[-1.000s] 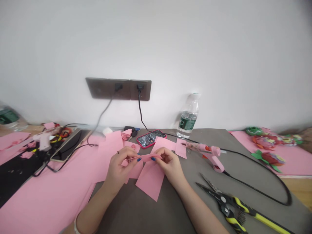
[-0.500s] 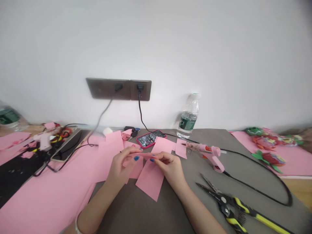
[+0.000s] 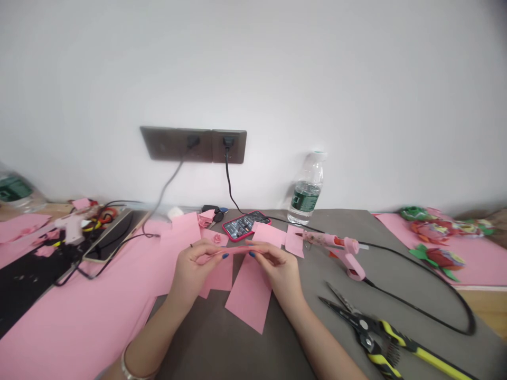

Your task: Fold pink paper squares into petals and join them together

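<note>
Both hands pinch a narrow pink paper strip (image 3: 237, 250) held level above the grey table (image 3: 245, 348). My left hand (image 3: 196, 266) grips its left end between thumb and fingers. My right hand (image 3: 277, 266) grips its right end the same way. Under the hands lie pink paper rectangles (image 3: 249, 298), one large piece sticking out toward me. A tiny pink paper rose (image 3: 216, 238) sits just beyond my left hand.
A pink glue gun (image 3: 340, 249) with a black cord lies to the right, yellow-handled pliers (image 3: 376, 338) nearer me. A phone (image 3: 245, 225), a water bottle (image 3: 307, 190) and wall sockets (image 3: 194, 144) stand behind. Pink sheets (image 3: 79, 316) cover the left; paper flowers (image 3: 435, 256) lie far right.
The hands have lifted the strip slightly and turned it flatter, edge-on. The large pink rectangle beneath has slid a little to the right and toward me.
</note>
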{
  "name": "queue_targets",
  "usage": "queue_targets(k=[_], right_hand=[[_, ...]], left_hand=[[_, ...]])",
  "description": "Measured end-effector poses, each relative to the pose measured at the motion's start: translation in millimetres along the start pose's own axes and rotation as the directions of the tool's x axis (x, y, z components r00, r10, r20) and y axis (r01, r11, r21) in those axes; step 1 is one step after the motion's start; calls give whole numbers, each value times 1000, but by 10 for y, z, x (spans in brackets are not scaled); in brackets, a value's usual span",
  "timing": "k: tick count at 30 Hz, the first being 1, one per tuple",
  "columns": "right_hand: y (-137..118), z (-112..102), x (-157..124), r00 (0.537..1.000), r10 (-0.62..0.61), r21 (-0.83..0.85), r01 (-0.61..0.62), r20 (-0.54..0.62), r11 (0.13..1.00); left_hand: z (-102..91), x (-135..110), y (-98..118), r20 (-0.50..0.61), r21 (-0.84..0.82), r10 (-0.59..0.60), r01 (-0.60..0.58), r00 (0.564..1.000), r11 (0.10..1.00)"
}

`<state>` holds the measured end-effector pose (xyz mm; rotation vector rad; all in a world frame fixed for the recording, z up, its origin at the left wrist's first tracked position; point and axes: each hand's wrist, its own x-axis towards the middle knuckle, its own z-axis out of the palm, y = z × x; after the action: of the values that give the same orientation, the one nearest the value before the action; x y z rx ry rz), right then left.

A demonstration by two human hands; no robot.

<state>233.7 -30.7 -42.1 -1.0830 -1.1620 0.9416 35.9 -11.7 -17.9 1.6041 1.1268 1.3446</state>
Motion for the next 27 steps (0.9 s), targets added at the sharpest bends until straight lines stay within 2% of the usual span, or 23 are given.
queue_targets(k=[6, 12, 17, 20, 22, 24, 25, 27], right_hand=[[-44, 24, 13, 995, 33, 31, -30, -98, 999], [-75, 20, 3, 992, -85, -112, 75, -88, 991], [-125, 3, -35, 981, -194, -168, 193, 15, 967], [-155, 17, -64, 966, -201, -148, 225, 163, 963], [-149, 30, -72, 952, -172, -101, 203, 254, 974], [-119, 34, -66, 958, -123, -55, 142, 259, 988], [-99, 31, -60, 969, -93, -27, 101, 228, 994], [-64, 19, -43, 987, -12, 50, 4, 161, 999]], left_hand=[[1, 3, 25, -15, -9, -55, 55, 998, 998], [13, -12, 12, -20, 34, -71, 72, 997, 997], [9, -7, 42, -46, 81, -29, 32, 999, 996], [20, -28, 68, -17, 136, 85, -82, 996, 987], [29, -46, 73, 55, 150, 175, -181, 983, 972], [35, -55, 62, 94, 120, 197, -207, 976, 971], [36, -55, 53, 85, 90, 167, -175, 982, 980], [35, -46, 28, 68, -25, 16, -14, 998, 1000]])
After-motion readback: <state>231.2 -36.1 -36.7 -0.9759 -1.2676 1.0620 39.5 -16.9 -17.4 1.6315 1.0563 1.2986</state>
